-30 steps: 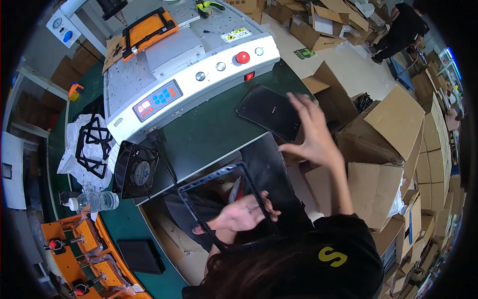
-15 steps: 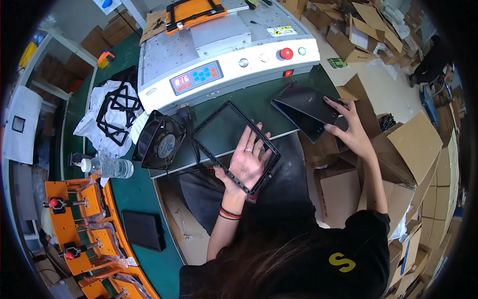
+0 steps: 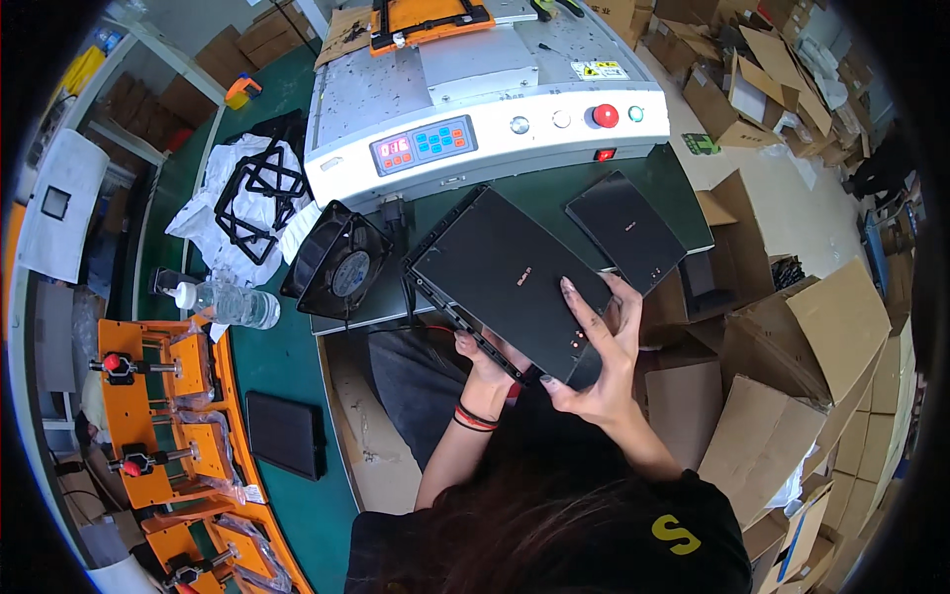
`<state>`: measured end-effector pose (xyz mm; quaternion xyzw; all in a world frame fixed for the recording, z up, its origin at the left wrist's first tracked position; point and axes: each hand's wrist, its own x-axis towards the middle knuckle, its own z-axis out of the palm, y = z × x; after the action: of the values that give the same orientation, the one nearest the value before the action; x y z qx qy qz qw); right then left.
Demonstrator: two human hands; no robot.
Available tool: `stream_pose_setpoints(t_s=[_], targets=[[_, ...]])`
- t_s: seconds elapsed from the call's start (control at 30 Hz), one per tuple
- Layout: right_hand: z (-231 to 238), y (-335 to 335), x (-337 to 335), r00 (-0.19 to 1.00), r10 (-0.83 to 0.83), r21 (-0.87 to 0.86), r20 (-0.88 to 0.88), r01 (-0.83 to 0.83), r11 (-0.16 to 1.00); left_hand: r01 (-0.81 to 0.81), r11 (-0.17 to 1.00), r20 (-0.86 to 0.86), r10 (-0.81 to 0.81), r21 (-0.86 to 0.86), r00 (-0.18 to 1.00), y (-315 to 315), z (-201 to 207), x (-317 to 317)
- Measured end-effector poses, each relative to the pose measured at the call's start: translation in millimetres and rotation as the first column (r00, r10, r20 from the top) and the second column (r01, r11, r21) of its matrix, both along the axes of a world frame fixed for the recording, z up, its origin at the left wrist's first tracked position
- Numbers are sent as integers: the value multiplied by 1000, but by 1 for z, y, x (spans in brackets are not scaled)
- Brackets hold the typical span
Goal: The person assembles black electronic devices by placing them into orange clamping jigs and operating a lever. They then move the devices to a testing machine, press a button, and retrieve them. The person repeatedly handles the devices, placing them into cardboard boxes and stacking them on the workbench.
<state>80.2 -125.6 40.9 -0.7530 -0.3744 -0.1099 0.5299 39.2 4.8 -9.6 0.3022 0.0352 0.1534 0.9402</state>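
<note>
In front of my body, my left hand (image 3: 483,368) grips the lower edge of a black rectangular frame (image 3: 452,315), thumb on the near side and the other fingers hidden beneath. My right hand (image 3: 606,354) pinches the lower right end of a flat black panel (image 3: 505,267). That panel lies tilted over the frame and covers most of its opening; whether it is seated in it I cannot tell. A second black panel (image 3: 625,230) rests on the green bench to the right.
A white machine (image 3: 542,117) with a lit display stands behind. To the left are a black fan (image 3: 341,265), a bottle (image 3: 233,304), black frames (image 3: 239,203) on white plastic, a black slab (image 3: 284,434) and orange clamp fixtures (image 3: 134,421). Cardboard boxes (image 3: 757,426) crowd the right.
My right hand has brought one black panel leftward from the right of the bench onto the frame in my left hand. The other panel stays on the bench. The whole view has shifted slightly.
</note>
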Motion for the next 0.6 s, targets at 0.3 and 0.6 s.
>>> stream_pose_setpoints(t_s=[0.3, 0.6], targets=[[-2, 8, -3, 1000, -9, 3, -3, 9, 1000, 25, 995, 169, -40, 94, 985, 2, 0, 9], [-6, 10, -5, 1000, 9, 16, -17, -8, 1000, -46, 999, 186, 46, -1, 982, -6, 22, 19]])
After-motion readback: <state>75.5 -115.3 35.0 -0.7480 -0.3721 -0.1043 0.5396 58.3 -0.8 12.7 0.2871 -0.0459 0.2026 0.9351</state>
